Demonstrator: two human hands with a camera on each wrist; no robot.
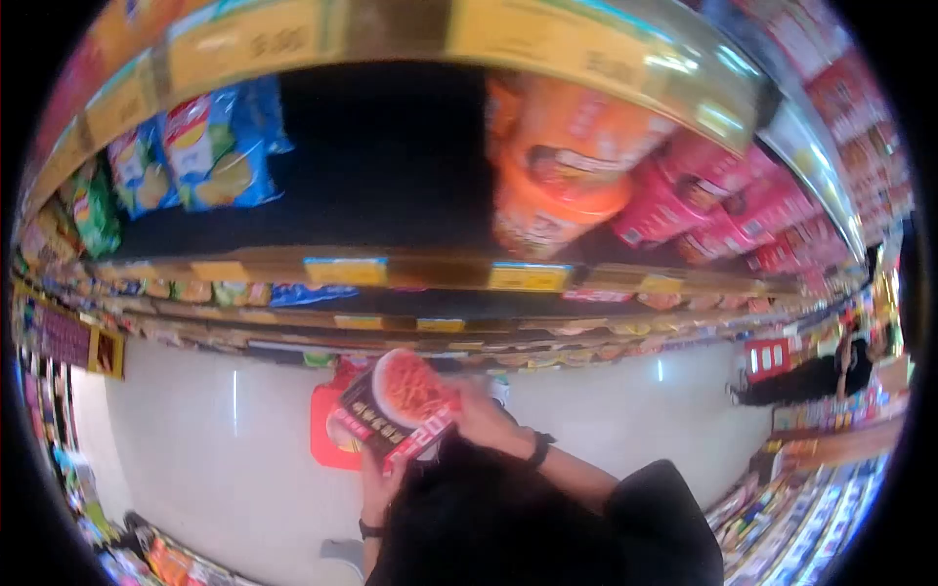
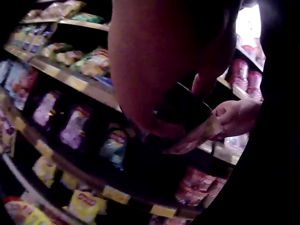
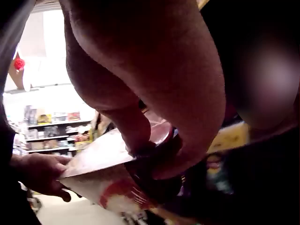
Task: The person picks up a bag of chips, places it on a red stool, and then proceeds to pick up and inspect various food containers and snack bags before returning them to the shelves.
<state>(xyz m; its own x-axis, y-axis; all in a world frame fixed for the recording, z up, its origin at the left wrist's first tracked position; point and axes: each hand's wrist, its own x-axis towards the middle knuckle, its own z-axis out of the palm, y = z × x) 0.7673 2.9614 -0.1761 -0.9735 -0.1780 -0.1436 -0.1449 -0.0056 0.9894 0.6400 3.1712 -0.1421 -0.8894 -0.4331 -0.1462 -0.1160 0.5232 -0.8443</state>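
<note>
A dark box (image 1: pixel 415 420) with a bowl of noodles pictured on its face is held in front of the person's body, tilted. The left hand (image 1: pixel 379 481) grips its near left corner, thumb on the printed face. At the opposite end, the right hand (image 1: pixel 481 415) pinches the box edge between thumb and fingers. In the right wrist view, the right hand (image 3: pixel 154 108) overlaps the edge of the box (image 3: pixel 108 180), and the left hand (image 3: pixel 40 173) is at the far corner. The left wrist view is dark; there the left hand (image 2: pixel 154 103) hides much of the box.
Store shelves with yellow price tags (image 1: pixel 530 277) stand ahead. They hold blue snack bags (image 1: pixel 220 156), orange tubs (image 1: pixel 557 166) and pink tubs (image 1: pixel 689 190). Behind the box is a red basket (image 1: pixel 322 444) above the pale floor (image 1: pixel 234 488). Another person (image 1: pixel 831 374) stands far right.
</note>
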